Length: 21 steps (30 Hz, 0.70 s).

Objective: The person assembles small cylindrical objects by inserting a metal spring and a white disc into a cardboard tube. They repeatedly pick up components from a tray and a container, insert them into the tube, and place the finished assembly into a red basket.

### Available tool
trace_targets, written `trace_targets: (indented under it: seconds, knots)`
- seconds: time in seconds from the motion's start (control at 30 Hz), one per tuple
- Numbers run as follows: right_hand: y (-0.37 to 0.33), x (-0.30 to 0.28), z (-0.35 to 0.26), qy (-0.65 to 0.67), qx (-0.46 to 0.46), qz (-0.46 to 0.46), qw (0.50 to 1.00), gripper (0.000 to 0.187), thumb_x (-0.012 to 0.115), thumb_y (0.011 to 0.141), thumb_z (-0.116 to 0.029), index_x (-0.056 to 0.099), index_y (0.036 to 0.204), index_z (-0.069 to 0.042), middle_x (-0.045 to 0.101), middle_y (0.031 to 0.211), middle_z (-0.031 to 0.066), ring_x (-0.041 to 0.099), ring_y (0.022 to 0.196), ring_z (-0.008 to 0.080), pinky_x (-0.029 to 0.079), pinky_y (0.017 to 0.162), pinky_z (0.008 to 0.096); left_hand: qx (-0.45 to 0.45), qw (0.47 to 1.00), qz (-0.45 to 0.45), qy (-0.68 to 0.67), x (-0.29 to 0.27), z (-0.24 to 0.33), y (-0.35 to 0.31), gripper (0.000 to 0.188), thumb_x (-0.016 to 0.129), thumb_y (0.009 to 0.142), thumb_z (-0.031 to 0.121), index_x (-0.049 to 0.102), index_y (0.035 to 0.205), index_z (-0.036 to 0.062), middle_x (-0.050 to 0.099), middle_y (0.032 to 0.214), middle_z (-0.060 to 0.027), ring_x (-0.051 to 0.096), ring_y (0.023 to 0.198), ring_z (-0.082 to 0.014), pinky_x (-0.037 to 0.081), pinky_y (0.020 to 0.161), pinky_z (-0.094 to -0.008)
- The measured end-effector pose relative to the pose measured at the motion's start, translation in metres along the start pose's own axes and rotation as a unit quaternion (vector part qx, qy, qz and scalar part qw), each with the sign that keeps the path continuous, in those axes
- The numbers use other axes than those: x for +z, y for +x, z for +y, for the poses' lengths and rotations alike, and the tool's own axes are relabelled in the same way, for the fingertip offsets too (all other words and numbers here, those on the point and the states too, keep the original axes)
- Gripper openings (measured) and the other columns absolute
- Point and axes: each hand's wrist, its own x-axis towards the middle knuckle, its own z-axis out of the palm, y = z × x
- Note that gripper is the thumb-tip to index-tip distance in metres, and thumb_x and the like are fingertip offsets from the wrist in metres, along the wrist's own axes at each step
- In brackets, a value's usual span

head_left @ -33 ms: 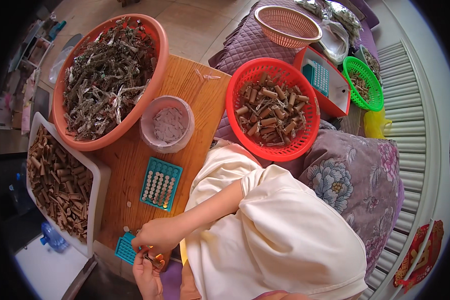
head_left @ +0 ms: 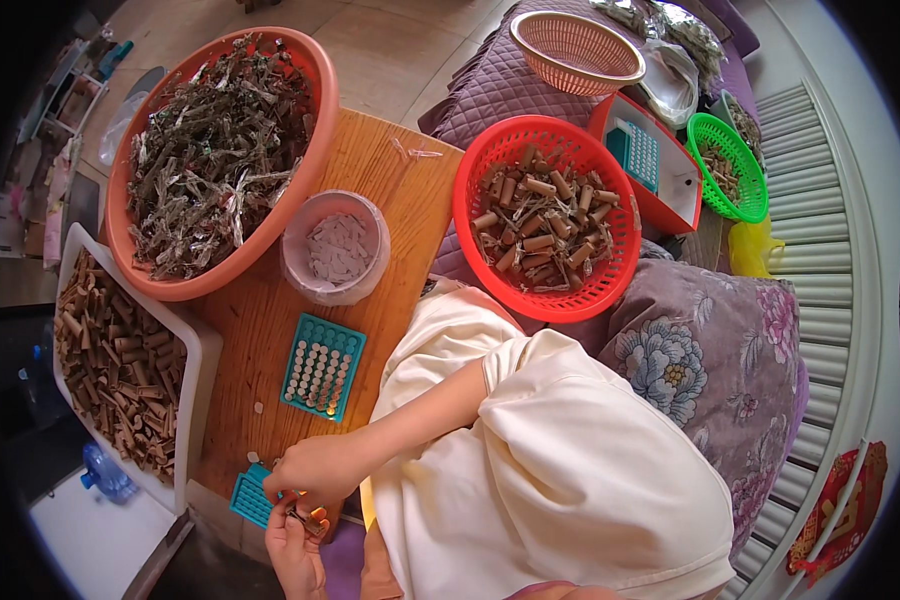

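Near the front edge of the wooden table, my two hands meet. My left hand [head_left: 294, 556] comes up from the bottom with its fingers closed on a small brown bundle [head_left: 314, 522], perhaps a paper tube with foil strands. My right hand [head_left: 318, 470] reaches over from the right and pinches at the same spot; its fingertips partly hide what it grips. Yellow-orange bits show at the fingers. Just left of my hands lies a small teal tray [head_left: 253, 496] with rows of holes. A larger teal tray [head_left: 322, 368] beyond them holds rows of pale round discs.
Left stands a white bin of brown tubes [head_left: 198, 400], behind it an orange basin of foil strands [head_left: 322, 110]. A tub of white paper pieces [head_left: 292, 270] sits on the table [head_left: 235, 350]. A red basket of foil-tailed tubes [head_left: 625, 262] is to the right.
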Motion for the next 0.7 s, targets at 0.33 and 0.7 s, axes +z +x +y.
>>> trace_targets:
  seconds: [0.33,0.7]
  knots:
    - [0.0013,0.0018,0.0015,0.016,-0.01,0.004,1.0,0.027,0.059,0.07,-0.018,0.053,0.092,-0.003,0.058,0.08,0.0138,0.057,0.076,0.0309,0.044,0.063,0.0397,-0.009,1.0,0.015,-0.014,-0.001,0.0004,-0.0017,0.033,0.046,0.087,0.019,0.038,0.114,0.0015,0.054,0.097,-0.0072,0.058,0.077,-0.0137,0.051,0.064,-0.0238]
    - [0.0015,0.0054,0.0014,-0.017,-0.017,0.024,0.999,0.028,0.058,0.067,-0.017,0.055,0.093,-0.006,0.06,0.077,0.015,0.058,0.074,0.0321,0.045,0.063,0.0406,0.0,0.999,0.032,-0.001,-0.0006,-0.0057,-0.0004,0.033,0.043,0.088,0.018,0.038,0.117,0.0029,0.054,0.099,-0.0063,0.057,0.082,-0.0126,0.049,0.068,-0.025]
